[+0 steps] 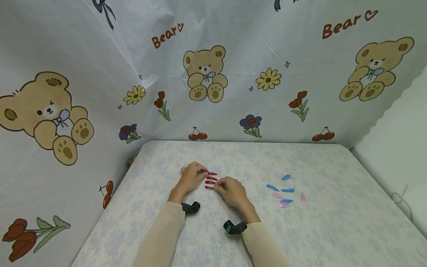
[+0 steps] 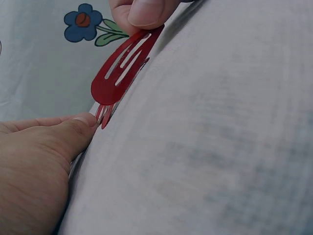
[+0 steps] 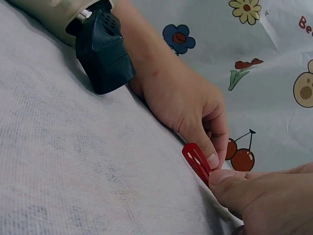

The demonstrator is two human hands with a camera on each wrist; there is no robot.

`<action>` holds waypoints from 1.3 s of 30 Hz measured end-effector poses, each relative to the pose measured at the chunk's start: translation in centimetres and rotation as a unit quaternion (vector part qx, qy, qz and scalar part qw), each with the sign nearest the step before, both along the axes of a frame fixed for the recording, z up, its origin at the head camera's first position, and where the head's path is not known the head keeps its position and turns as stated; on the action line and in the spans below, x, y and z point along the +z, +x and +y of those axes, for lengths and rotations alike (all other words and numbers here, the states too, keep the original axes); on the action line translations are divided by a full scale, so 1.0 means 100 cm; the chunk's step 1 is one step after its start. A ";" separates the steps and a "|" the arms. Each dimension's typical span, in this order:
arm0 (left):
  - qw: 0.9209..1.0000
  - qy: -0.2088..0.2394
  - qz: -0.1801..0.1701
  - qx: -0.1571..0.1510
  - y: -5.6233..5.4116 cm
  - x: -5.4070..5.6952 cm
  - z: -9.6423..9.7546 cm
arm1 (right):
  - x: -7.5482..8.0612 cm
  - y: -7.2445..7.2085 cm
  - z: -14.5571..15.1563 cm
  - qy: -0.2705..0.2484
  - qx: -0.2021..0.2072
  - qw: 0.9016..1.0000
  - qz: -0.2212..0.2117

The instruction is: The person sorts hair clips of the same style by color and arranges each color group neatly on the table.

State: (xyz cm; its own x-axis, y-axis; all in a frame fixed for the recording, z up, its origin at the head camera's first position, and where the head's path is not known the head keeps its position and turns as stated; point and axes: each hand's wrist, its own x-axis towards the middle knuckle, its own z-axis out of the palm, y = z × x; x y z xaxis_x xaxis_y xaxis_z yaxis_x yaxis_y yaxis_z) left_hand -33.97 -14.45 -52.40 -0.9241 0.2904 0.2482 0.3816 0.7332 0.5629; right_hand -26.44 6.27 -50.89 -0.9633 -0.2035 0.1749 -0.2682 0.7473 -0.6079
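Note:
Several red snap hair clips lie one above another in a short column, the middle ones, such as this red clip (image 1: pixel 210 182), between my two hands. My left hand (image 1: pixel 193 177) pinches the left end of the farthest red hair clip (image 1: pixel 212 174) between thumb and finger. At the near end of the column, my right hand (image 1: pixel 232 191) has thumb and finger on the right end of the nearest red hair clip (image 1: pixel 209 187). That clip (image 2: pixel 117 78) looms large in the left wrist view, its slots showing. Fingertips hide both gripped ends.
To the right lies a loose scatter of blue hair clips (image 1: pixel 288 190) and pink hair clips (image 1: pixel 303 198), some overlapping. A pale patterned cloth (image 1: pixel 330 230) covers the table. Behind it hangs a bear-print curtain (image 1: pixel 233 111). Black wrist devices (image 1: pixel 191 208) sit at both cuffs.

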 end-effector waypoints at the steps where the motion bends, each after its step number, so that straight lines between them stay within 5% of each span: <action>1: 1.000 0.001 0.001 0.000 0.000 0.000 0.000 | 0.000 0.000 0.000 0.004 -0.004 1.000 0.001; 20: 1.000 -0.001 -0.002 0.004 -0.001 -0.001 0.000 | -0.003 -0.001 -0.009 0.046 -0.047 0.997 0.036; 39: 1.000 -0.003 -0.002 0.003 0.000 0.000 0.000 | -0.001 0.000 -0.007 0.029 -0.048 0.998 0.035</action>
